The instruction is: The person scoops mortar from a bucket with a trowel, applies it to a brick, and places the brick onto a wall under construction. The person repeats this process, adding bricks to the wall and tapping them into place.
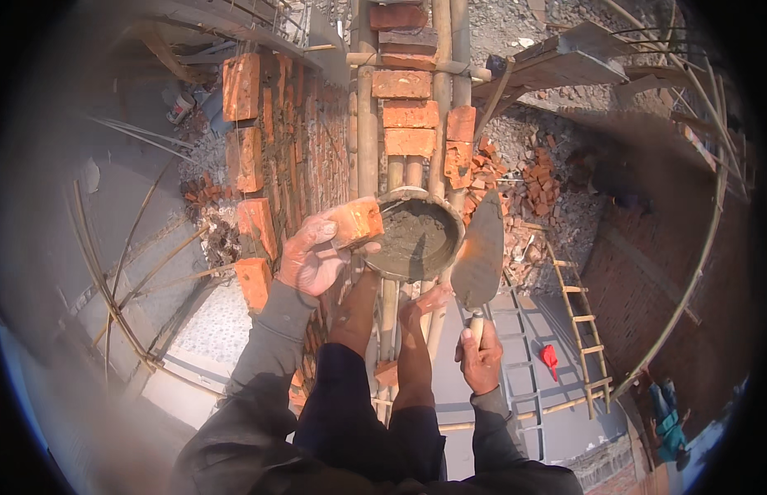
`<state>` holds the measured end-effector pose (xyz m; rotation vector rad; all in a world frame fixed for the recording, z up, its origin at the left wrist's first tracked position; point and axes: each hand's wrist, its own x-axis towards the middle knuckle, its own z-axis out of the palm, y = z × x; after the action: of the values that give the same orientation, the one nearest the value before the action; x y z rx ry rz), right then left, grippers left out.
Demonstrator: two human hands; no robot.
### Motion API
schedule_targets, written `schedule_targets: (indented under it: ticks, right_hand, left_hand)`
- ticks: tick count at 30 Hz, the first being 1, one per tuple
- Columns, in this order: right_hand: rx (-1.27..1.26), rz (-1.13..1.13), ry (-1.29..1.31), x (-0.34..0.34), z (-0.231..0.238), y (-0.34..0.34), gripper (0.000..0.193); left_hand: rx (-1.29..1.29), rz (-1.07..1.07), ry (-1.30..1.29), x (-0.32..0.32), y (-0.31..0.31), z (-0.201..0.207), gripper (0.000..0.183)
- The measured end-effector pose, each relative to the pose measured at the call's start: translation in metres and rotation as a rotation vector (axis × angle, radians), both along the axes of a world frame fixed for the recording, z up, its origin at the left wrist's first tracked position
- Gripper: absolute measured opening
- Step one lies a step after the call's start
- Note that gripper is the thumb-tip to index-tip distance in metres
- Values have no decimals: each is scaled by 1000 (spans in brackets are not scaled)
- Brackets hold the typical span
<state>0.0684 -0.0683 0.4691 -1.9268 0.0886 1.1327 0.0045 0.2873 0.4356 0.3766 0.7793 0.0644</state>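
My left hand (313, 262) grips an orange brick (354, 223) at the left rim of a round pan (459, 216). Grey wet mortar (416, 238) fills much of that pan, which rests on bamboo poles just beyond my feet. In my right hand (481, 359) is a trowel (480, 252), held by its wooden handle with the broad blade pointing away from me. The blade stands beside the pan's right side. To the left of my left hand runs a brick wall (305, 140), with several spaced bricks (245, 158) along its top.
Several loose bricks (410, 115) lie across the bamboo poles (367, 140) ahead. A bamboo ladder (583, 318) leans at the lower right, near a red object (549, 360) far below. Brick rubble (536, 186) is heaped right of the poles. Another person (670, 429) is at the bottom right.
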Motion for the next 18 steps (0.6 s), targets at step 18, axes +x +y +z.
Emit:
schedule_targets:
  ticks: [18]
  right_hand:
    - [-319, -144, -283, -37, -66, -173, 24]
  left_hand:
    - [-95, -579, 282, 29, -297, -150, 75]
